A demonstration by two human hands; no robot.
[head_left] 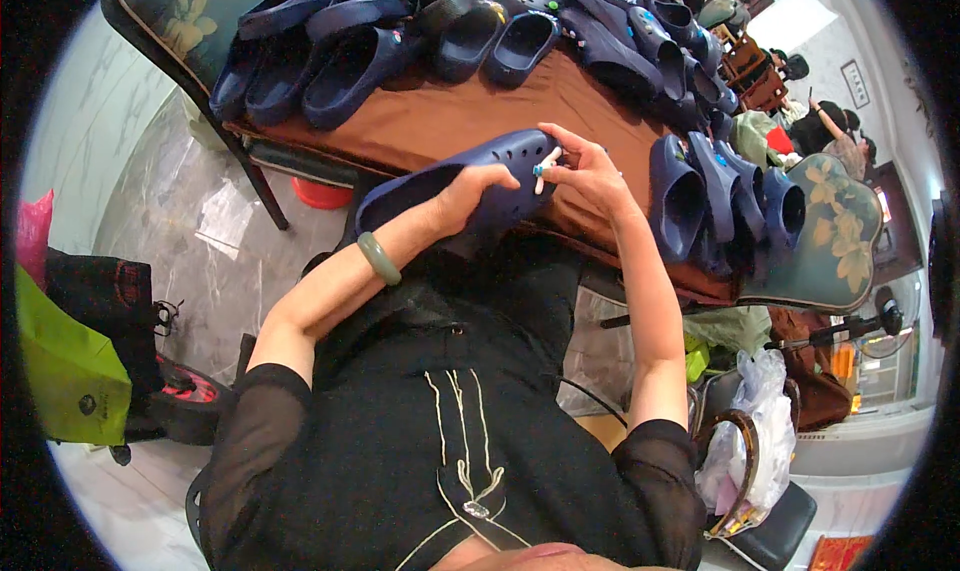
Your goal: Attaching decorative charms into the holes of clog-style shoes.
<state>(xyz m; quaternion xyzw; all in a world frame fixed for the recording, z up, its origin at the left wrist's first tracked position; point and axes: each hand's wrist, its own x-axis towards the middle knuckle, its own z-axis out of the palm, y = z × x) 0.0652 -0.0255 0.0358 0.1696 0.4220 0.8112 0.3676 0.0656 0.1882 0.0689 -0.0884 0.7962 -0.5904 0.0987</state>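
A dark blue clog with holes in its upper is held over the near edge of the table, its toe pointing right. My left hand wraps round its side, thumb lying on the upper. At the toe, my right hand pinches a small white and blue charm between thumb and fingers, against the holes. Whether the charm sits in a hole cannot be made out. A green bangle circles my left wrist.
Brown cloth covers the table. Several blue clogs crowd its far side, and more clogs stand at the right. Floral chair backs flank the table. Plastic bags lie on a seat at lower right. People are far right.
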